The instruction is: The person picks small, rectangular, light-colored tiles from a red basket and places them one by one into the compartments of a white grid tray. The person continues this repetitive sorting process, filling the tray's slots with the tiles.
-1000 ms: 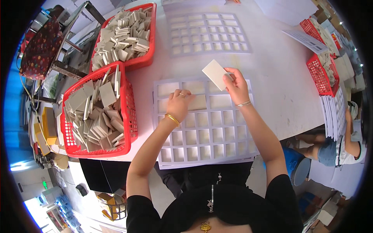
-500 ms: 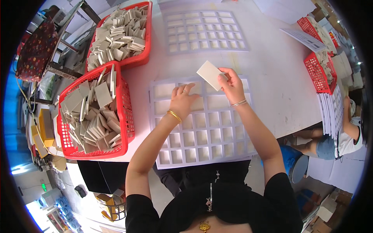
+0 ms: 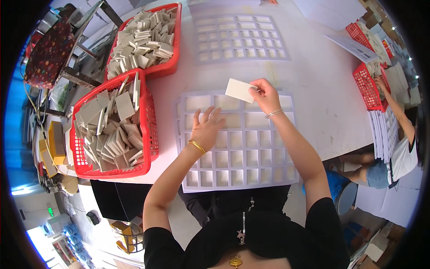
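- Workroom with a broad white table (image 3: 331, 121), smooth-topped, faintly marked; shelving and boxes around its edges.
- Red plastic lattice basket, near left (image 3: 151, 125), heaped with beige rectangular tiles (image 3: 124, 106); second red basket, just beyond it (image 3: 177, 51), similarly filled.
- White rectangular tray, near (image 3: 242, 187), gridded with compartments, wider ones in the far rows, smaller ones nearer the body; further white gridded tray (image 3: 244, 59) lying beyond it, apart.
- Changed within the last second: left hand (image 3: 207, 131), earlier with fingers gathered at a beige piece in a wide second-row compartment, now has its fingers spread; tile in the right hand now lies turned more nearly crosswise. Judged from this, the left hand has let go, and only the right has a piece in hand.
- Also changed: co-worker's arm (image 3: 398, 107), at far right, now reaches into a red basket there (image 3: 367, 87).
- Pale beige tile (image 3: 238, 90): thin, flat, oblong, plain-faced, corners square; held over the far edge of the near tray, outside its compartments.
- Right hand (image 3: 266, 96): thumb and fingers closed on the tile's right end.
- Left hand: widely open, clasping nothing visible, over the tray's left half; fingertip contact cannot be told.
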{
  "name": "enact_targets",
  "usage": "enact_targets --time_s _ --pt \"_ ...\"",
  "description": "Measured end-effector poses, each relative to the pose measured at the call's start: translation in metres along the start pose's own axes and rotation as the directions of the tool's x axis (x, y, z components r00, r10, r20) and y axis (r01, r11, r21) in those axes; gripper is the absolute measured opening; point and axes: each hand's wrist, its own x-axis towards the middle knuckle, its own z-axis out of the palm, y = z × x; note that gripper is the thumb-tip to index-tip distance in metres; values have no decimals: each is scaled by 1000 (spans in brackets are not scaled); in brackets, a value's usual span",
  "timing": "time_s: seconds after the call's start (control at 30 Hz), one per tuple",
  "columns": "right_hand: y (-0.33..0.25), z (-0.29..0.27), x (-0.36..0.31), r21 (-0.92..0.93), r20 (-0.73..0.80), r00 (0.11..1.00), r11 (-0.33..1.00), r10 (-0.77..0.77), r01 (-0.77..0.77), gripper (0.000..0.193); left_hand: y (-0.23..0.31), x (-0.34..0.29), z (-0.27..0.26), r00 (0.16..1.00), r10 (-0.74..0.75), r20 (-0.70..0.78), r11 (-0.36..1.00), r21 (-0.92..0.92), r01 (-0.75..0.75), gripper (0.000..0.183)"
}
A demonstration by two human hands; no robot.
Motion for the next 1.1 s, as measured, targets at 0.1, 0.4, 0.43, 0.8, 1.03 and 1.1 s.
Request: enact_targets --time_s 0.1,0.4,0.43,0.8,1.03,1.1 --pt "16 11 6 -59 80 996 998 39 -35 18 -3 -7 -1 992 -72 -104 994 -93 62 51" --pt "16 40 8 -241 199 964 962 177 -127 15 -16 -10 0 990 -106 -92 986 -137 93 48" --pt "18 41 9 -281 185 976 958 116 -61 16 -16 -8 -1 991 -101 -86 987 -137 88 48" --pt "3 44 -6 -603 224 887 657 -405 453 27 -17 26 4 993 -72 -97 994 -92 63 40" --pt "-6 51 -24 -707 371 876 517 -308 482 28 -9 51 -23 976 -76 205 994 97 57 36" --pt "-9 54 -26 -728 380 876 489 -295 481 27 -8 55 -31 971 -64 230 989 143 31 35"
